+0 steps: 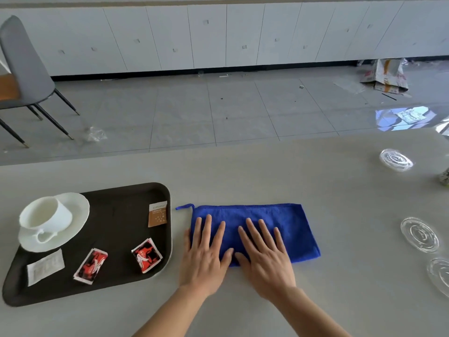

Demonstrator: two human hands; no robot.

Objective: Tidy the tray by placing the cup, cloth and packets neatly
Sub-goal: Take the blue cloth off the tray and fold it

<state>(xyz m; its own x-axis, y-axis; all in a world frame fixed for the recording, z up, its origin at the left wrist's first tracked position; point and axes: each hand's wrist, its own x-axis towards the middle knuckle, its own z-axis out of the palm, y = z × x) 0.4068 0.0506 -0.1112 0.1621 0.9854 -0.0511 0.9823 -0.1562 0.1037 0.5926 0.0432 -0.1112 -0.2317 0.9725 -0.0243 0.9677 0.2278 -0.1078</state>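
Observation:
A folded blue cloth lies flat on the table, just right of the dark tray. My left hand and my right hand press side by side on its left half, fingers straight and spread. On the tray, a white cup lies tipped on a white saucer at the far left. A brown packet sits near the tray's right rim. Two red packets and a white packet lie along the near side.
Clear glass lids lie on the table at the right. A grey chair stands on the tiled floor at far left. White cabinets run along the back wall, with cardboard debris on the floor.

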